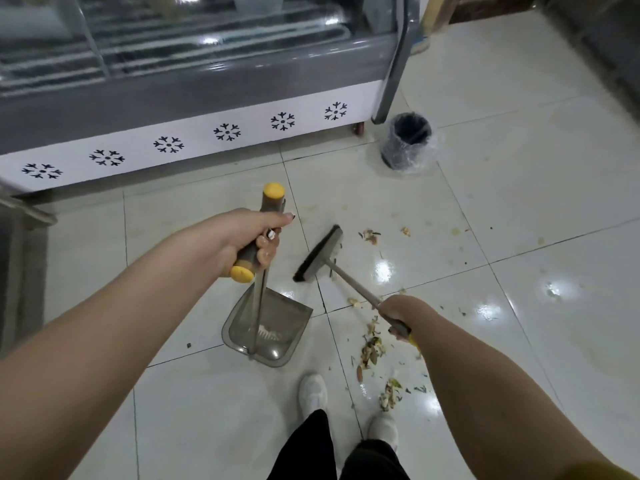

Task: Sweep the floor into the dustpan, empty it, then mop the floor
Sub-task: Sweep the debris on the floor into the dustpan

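Note:
My left hand grips the grey, yellow-capped handle of a long-handled dustpan. Its translucent grey pan rests on the white tile floor, mouth toward the upper right. My right hand grips the metal pole of a broom. The broom head, grey with black bristles, sits on the floor just right of the dustpan. Swept-up litter of leaves and peelings lies under and below my right hand. More scraps lie right of the broom head.
A glass-fronted display freezer with snowflake marks runs along the top left. A small black bin with a clear liner stands at its right corner. My two white shoes are at the bottom centre. Open tiles spread to the right.

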